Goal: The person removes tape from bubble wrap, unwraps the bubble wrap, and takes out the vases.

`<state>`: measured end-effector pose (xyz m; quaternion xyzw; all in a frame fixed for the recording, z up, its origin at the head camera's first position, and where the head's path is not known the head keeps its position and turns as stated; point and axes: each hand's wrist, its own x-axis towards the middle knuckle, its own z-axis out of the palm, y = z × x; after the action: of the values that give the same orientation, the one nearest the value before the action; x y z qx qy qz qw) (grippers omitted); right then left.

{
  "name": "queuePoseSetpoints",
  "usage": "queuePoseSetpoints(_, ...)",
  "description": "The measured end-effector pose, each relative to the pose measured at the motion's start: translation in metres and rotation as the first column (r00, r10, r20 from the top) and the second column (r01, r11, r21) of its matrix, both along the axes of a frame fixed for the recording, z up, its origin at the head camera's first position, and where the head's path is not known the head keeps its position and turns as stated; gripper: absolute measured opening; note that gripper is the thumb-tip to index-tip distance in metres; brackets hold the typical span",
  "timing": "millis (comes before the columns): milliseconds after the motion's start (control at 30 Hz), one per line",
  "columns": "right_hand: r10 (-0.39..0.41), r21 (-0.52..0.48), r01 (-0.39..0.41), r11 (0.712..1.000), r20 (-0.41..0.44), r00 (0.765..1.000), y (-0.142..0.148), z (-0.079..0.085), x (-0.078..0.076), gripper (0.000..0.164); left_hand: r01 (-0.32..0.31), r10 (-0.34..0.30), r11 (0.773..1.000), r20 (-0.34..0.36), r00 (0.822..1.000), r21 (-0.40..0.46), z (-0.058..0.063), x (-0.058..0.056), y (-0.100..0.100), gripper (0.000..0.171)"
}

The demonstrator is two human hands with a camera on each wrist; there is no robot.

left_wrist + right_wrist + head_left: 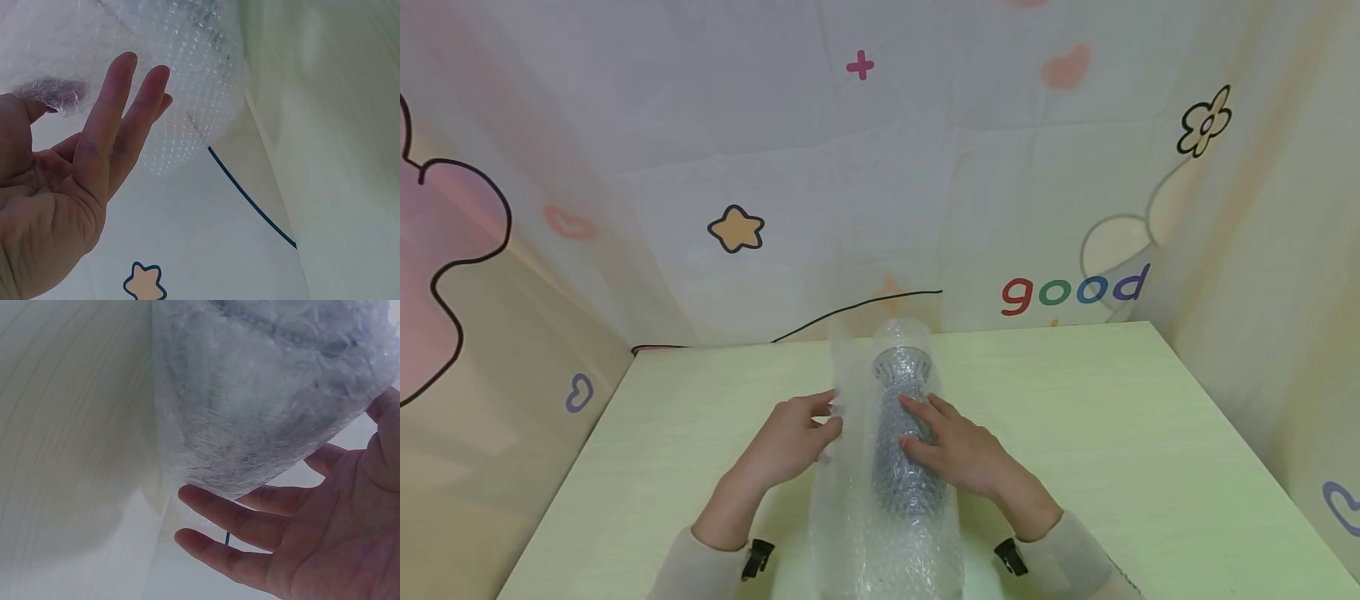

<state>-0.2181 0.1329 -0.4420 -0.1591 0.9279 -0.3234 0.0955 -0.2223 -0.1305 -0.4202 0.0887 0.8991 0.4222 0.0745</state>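
Note:
A grey, vase-shaped object (908, 467) with a narrower neck and a flared rim lies lengthwise on the table, seen through bubble wrap (850, 517). The wrap covers it, and a loose flap runs along its left side. My left hand (796, 437) pinches that flap's edge near the thumb; in the left wrist view its other fingers (103, 119) stretch out beside the sheet. Over the wrapped object's right side rests my right hand (962, 446), fingers spread and relaxed. In the right wrist view, the wrapped bundle (250, 412) lies against those fingers (244, 525).
The pale green table (1112, 433) extends to both sides of the bundle. A printed cloth (790, 150) hangs behind and at both sides, close to the table's edges. Each sleeve has a black clip (758, 558) near the cuff.

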Motion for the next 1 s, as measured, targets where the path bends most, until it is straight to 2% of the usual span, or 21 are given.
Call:
queuePoseSetpoints(633,0.003,-0.011,-0.003,1.0,-0.001,1.0,0.0,0.0,0.001,0.063,-0.009,0.009,1.0,-0.021,1.0,-0.026,-0.001,-0.004,-0.012,0.049)
queuePoseSetpoints(1000,-0.003,-0.006,0.003,1.0,0.002,1.0,-0.001,0.001,0.001,0.063,0.001,-0.001,1.0,-0.01,1.0,-0.029,-0.003,-0.006,-0.017,0.046)
